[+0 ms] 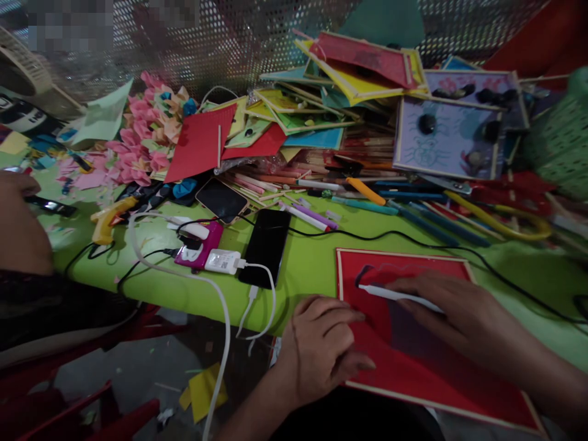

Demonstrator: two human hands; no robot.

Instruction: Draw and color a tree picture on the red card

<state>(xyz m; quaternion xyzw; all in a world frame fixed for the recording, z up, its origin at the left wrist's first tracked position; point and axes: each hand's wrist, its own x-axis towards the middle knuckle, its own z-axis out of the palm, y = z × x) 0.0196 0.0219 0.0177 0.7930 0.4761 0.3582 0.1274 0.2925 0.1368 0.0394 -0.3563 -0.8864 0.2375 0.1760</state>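
A white pen (399,296) is gripped in my right hand (452,312), its tip on the upper left part of a red sheet (381,361). Thin pale sticks frame the sheet's edges. Near the tip are a short dark curved mark and a faint wavy line. My left hand (321,343) rests on the sheet's left side, fingers loosely bent and apart, holding nothing. The sheet lies at the table's front edge, overhanging it toward me.
Two phones (266,245) (223,200), a pink power strip (199,245) with white cables and a yellow glue gun (113,219) lie leftward. Framed cards (362,67), pens and yellow-handled scissors (500,220) fill the back. Another person's hand (21,220) is far left. A black cable crosses behind the sheet.
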